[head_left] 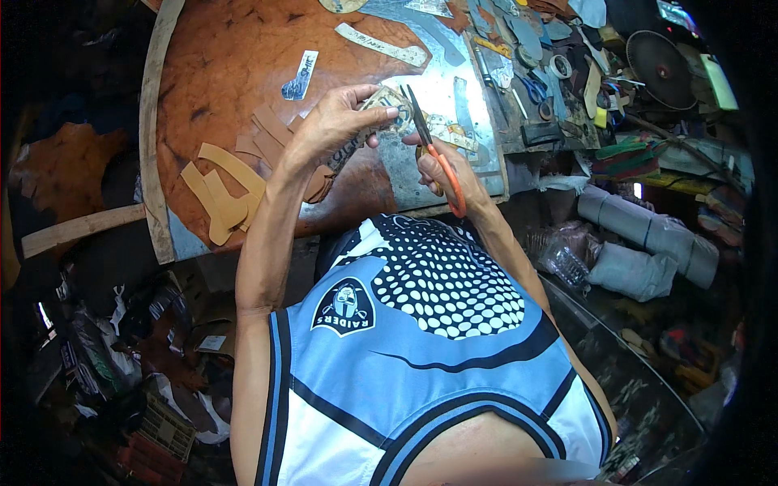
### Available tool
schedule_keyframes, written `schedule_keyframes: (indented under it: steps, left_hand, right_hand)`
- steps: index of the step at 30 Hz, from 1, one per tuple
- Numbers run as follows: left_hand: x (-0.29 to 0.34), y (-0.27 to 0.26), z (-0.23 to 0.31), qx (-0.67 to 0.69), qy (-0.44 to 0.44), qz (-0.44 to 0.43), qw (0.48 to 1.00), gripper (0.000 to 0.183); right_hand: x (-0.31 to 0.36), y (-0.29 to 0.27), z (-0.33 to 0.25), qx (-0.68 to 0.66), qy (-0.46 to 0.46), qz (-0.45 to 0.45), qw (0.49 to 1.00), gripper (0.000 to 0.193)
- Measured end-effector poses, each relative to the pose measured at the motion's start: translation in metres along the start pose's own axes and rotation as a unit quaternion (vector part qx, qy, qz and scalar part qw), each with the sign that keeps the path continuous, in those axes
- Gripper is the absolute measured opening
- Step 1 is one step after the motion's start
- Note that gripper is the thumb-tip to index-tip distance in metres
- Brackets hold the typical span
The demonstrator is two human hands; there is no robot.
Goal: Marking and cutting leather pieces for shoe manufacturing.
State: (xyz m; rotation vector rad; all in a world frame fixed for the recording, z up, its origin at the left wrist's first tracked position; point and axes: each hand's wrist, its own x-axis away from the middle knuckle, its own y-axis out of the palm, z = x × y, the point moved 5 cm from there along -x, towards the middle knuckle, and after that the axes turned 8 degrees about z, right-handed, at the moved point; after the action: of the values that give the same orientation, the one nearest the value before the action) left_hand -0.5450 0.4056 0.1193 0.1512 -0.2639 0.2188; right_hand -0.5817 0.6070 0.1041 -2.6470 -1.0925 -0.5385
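Observation:
My left hand [340, 120] is closed on a small patterned piece [399, 121], beige with dark markings, raised over the worktable. The thumb presses it from above; part of it lies hidden behind the fingers. My right hand [450, 168] grips a pair of scissors [419, 121] with orange handles. Its dark blades point away from me and look slightly parted, their tips beside the piece. Whether they touch it I cannot tell. Beneath the hands lies a pale metallic-looking sheet [389, 174], with another printed scrap [450, 134] to the right of the scissors.
A brown leather hide [219, 73] covers much of the table. Tan cut pieces [215, 198] and brown strips [267, 134] lie left of my hands. Farther away are pale templates [381, 44]. At right stand a tool-strewn surface [527, 142], a round fan [660, 71] and wrapped rolls [640, 227].

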Motion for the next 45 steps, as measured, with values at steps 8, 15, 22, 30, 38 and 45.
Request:
schedule_keyframes:
  steps: [8, 15, 22, 30, 38, 45]
  left_hand:
    - [0.000, -0.001, -0.001, 0.008, 0.003, 0.012, 1.000, 0.046]
    - [0.005, 0.000, 0.003, 0.002, 0.004, 0.025, 1.000, 0.032]
    - [0.006, 0.001, 0.005, -0.019, 0.007, 0.013, 1.000, 0.033]
    - [0.003, 0.000, 0.006, -0.037, 0.022, -0.002, 0.999, 0.032]
    - [-0.003, -0.008, 0.003, -0.101, 0.036, -0.009, 0.994, 0.042]
    - [-0.006, -0.007, 0.008, -0.139, 0.053, -0.036, 0.988, 0.044]
  right_hand:
    - [-0.004, 0.000, -0.003, 0.069, -0.044, 0.030, 0.996, 0.060]
    - [0.002, 0.003, -0.013, 0.122, -0.042, 0.055, 0.990, 0.055]
    - [0.005, 0.004, -0.011, 0.111, -0.057, 0.066, 0.990, 0.050]
    - [0.007, 0.001, -0.008, 0.092, -0.061, 0.070, 0.991, 0.048]
    - [0.011, 0.000, -0.011, 0.098, -0.068, 0.062, 0.991, 0.046]
    - [0.015, -0.002, -0.012, 0.122, -0.074, 0.052, 0.988, 0.041]
